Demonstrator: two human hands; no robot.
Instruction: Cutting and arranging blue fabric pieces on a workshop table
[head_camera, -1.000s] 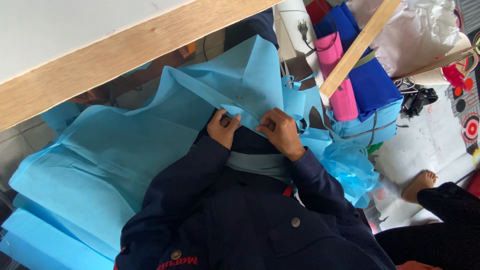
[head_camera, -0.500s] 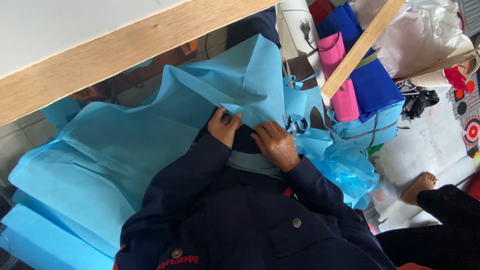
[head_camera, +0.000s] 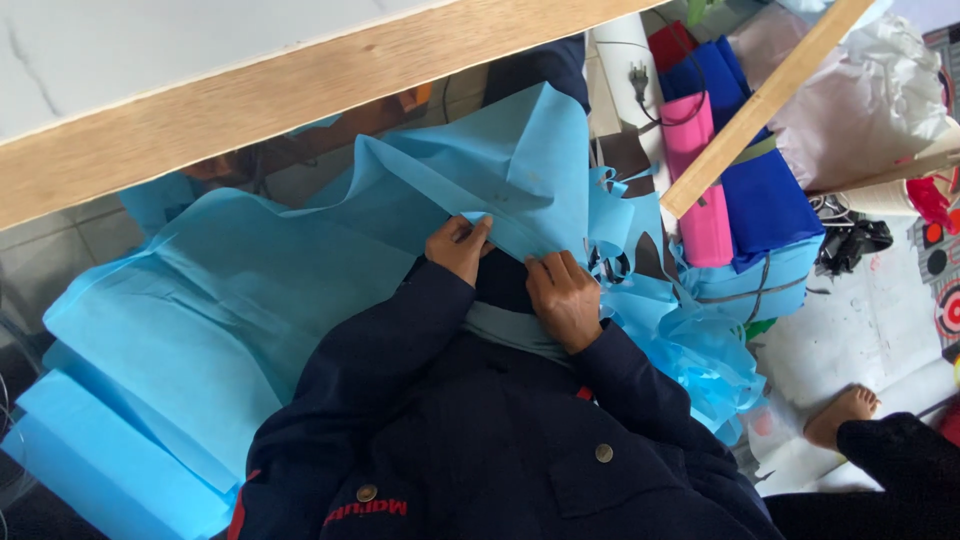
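Note:
A large sheet of light blue non-woven fabric (head_camera: 300, 280) lies spread over my lap and out to the left. My left hand (head_camera: 460, 245) pinches a folded edge of this sheet between thumb and fingers. Just to its right, my right hand (head_camera: 565, 298) lies with fingers curled on the same fold (head_camera: 520, 235), pressing it against my dark blue jacket (head_camera: 480, 440). An upper flap of the sheet (head_camera: 520, 160) stands up behind both hands.
A wooden table edge (head_camera: 300, 110) with a white top crosses the upper view. Pink (head_camera: 695, 170) and dark blue (head_camera: 760, 200) fabric rolls and a wooden slat (head_camera: 760, 105) lie right. Blue scraps (head_camera: 700, 360) pile beside me. Another person's bare foot (head_camera: 845, 415) is lower right. Stacked blue sheets (head_camera: 90, 470) sit lower left.
My right hand has slid along the fold toward my body and now lies flatter on it. My left hand keeps its pinch, and the sheet has shifted slightly.

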